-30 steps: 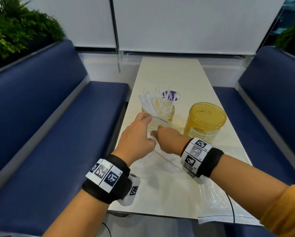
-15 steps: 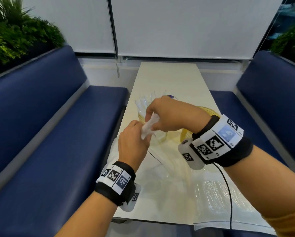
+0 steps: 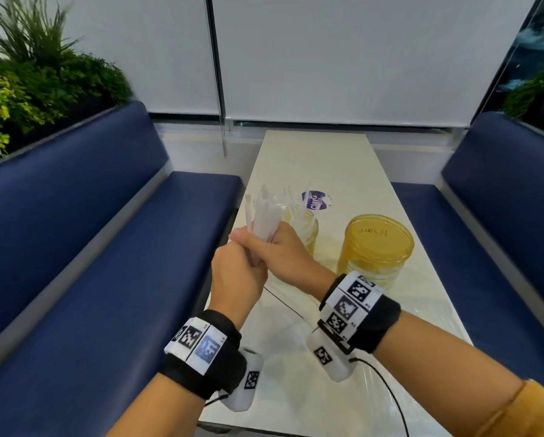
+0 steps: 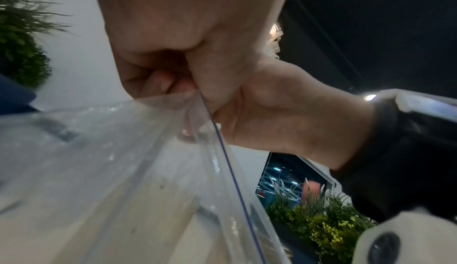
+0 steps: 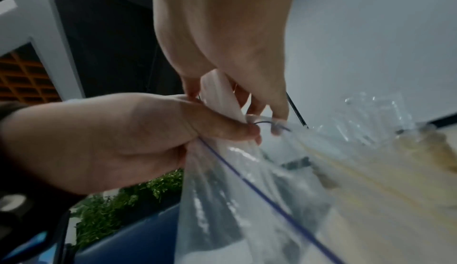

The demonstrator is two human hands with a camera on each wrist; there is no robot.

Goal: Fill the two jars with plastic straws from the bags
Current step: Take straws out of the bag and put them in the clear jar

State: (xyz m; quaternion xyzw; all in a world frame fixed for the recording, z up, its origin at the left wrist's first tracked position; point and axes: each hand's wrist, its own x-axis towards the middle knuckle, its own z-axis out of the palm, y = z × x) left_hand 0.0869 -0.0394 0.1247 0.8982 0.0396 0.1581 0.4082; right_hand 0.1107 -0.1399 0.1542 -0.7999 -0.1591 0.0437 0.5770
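My right hand (image 3: 283, 250) grips a bundle of white plastic straws (image 3: 266, 220) that stands upright above the table's left side. The same straws (image 5: 217, 92) run from my fingers down into a clear zip bag (image 5: 247, 190). My left hand (image 3: 233, 279) pinches that bag's rim (image 4: 123, 170) by its blue zip line, pressed against my right hand. Just behind the hands, an amber jar (image 3: 310, 230) holds several straws. A second amber jar (image 3: 376, 247) with handwriting on its flat top stands to the right.
The narrow cream table (image 3: 321, 159) runs away from me between two blue benches (image 3: 91, 247). A round purple sticker (image 3: 315, 200) lies behind the left jar. More clear plastic (image 3: 422, 389) covers the table's near right, with a black cable across it.
Both hands rose off the table. My right hand took hold of a bundle of straws and drew it up, while my left hand lifted the bag's rim.
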